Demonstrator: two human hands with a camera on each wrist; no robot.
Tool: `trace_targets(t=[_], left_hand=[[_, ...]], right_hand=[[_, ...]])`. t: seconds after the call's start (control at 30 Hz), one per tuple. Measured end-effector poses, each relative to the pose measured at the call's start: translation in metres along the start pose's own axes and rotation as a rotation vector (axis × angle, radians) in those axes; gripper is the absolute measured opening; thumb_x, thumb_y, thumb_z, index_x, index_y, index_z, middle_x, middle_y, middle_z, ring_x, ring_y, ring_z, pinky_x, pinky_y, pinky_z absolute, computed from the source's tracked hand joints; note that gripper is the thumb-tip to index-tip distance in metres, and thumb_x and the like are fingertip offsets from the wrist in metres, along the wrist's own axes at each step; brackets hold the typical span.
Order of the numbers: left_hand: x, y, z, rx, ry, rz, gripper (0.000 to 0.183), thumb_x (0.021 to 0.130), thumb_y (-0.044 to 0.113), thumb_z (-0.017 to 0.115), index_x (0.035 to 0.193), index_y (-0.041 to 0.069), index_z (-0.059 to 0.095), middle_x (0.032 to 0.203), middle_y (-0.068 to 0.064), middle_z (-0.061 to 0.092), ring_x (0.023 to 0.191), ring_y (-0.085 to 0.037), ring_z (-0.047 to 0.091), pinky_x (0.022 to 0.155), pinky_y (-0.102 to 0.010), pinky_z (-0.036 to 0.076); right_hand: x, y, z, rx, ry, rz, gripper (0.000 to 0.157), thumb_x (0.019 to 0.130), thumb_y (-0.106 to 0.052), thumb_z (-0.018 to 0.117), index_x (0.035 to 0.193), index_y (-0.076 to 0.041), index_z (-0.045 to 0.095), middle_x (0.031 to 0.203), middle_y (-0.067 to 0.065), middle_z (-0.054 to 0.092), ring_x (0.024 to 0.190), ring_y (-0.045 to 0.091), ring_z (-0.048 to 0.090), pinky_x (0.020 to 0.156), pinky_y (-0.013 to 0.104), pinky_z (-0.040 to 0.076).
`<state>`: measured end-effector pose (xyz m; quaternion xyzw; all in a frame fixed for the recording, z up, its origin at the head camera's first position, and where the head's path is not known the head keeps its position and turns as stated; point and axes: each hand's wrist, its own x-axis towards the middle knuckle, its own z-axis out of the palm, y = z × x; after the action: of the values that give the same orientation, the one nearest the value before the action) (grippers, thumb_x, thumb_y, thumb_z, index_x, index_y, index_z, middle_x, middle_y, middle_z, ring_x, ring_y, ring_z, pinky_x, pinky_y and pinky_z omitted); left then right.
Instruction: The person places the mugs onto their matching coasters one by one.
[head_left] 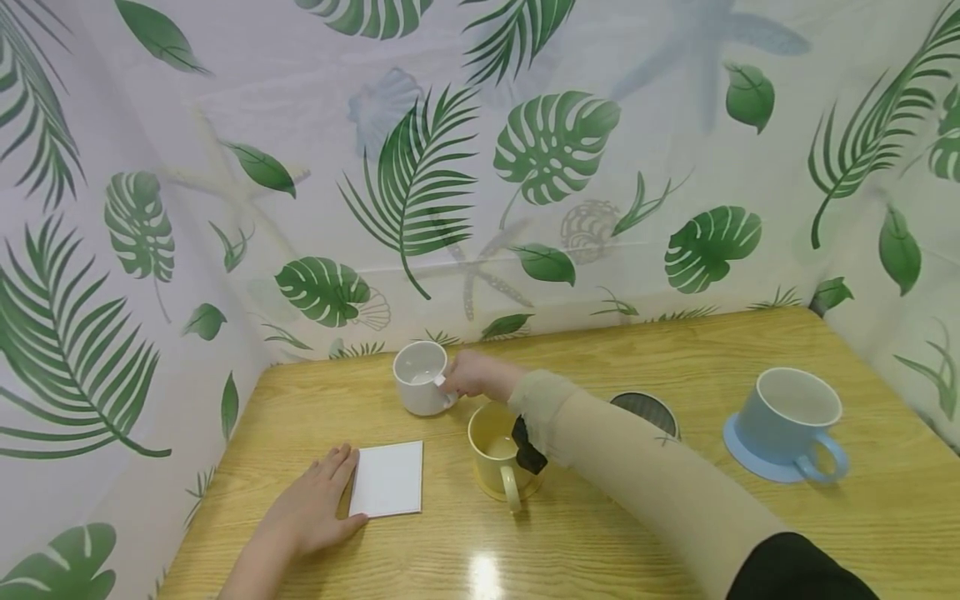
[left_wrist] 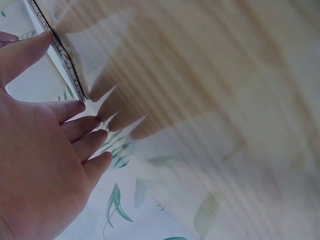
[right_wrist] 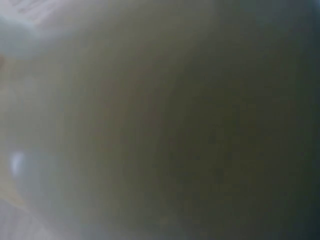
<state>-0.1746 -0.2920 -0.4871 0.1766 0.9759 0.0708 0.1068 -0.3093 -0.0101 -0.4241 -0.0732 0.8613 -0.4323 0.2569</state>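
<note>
At the back of the table, my right hand (head_left: 472,374) grips the handle of a white mug (head_left: 421,378). The mug stands upright near the wall cloth. My left hand (head_left: 312,505) lies at the left edge of a white square coaster (head_left: 387,479), fingers straight, with the thumb at its near corner. From the left wrist view, the coaster (left_wrist: 62,52) shows edge-on beside the left hand (left_wrist: 45,155). Under my right wrist stands a yellow mug (head_left: 491,450) on a yellow coaster (head_left: 491,492). A blurred, close surface fills the right wrist view.
To the right, a light blue mug (head_left: 787,417) stands on a round blue coaster (head_left: 738,450). A dark round-topped object (head_left: 648,408) is partly hidden behind my right forearm. Leaf-printed cloth (head_left: 465,192) hangs behind and beside the wooden table (head_left: 570,550).
</note>
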Motion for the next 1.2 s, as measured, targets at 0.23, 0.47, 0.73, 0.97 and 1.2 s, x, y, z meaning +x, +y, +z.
trace_targets(t=[0.23,0.47,0.73,0.97,1.2], left_hand=[[0.0,-0.001,-0.005,-0.019,-0.024,0.002,0.093,0.092,0.043,0.077,0.159,-0.009,0.038,0.168,-0.03,0.036,0.157,-0.048,0.035,0.128,-0.062,0.033],[0.002,-0.003,-0.007,-0.013,-0.032,0.005,0.093,0.092,0.042,0.077,0.159,-0.009,0.038,0.168,-0.03,0.036,0.157,-0.047,0.035,0.128,-0.061,0.033],[0.002,-0.004,-0.007,-0.013,-0.031,0.006,0.094,0.092,0.043,0.077,0.159,-0.009,0.038,0.168,-0.03,0.036,0.157,-0.048,0.035,0.128,-0.061,0.033],[0.003,-0.006,0.0,-0.01,-0.012,0.004,0.094,0.092,0.043,0.078,0.16,-0.008,0.038,0.168,-0.03,0.035,0.157,-0.048,0.035,0.128,-0.061,0.033],[0.003,-0.006,0.004,-0.01,0.011,0.008,0.093,0.093,0.043,0.077,0.159,-0.009,0.037,0.168,-0.03,0.035,0.157,-0.048,0.034,0.128,-0.062,0.033]], right_hand=[[0.003,0.003,0.0,0.039,0.089,-0.036,0.02,0.091,-0.003,0.069,0.103,0.013,0.074,0.085,0.005,0.062,0.081,0.016,0.049,0.069,0.019,0.039],[0.006,-0.001,-0.002,0.071,0.112,-0.035,0.023,0.094,-0.004,0.065,0.071,-0.002,0.061,0.076,0.003,0.054,0.078,0.015,0.046,0.065,0.018,0.038],[0.002,-0.005,0.0,0.124,0.146,-0.039,0.035,0.1,-0.005,0.059,0.066,-0.007,0.05,0.073,0.001,0.048,0.077,0.016,0.046,0.066,0.019,0.039],[-0.007,-0.009,0.007,0.187,0.21,-0.078,0.035,0.106,-0.011,0.055,0.071,-0.006,0.051,0.085,0.006,0.056,0.091,0.02,0.055,0.084,0.027,0.048],[-0.009,-0.009,0.009,0.238,0.23,-0.092,0.041,0.108,-0.014,0.051,0.068,-0.006,0.048,0.072,0.003,0.049,0.086,0.019,0.054,0.083,0.03,0.047]])
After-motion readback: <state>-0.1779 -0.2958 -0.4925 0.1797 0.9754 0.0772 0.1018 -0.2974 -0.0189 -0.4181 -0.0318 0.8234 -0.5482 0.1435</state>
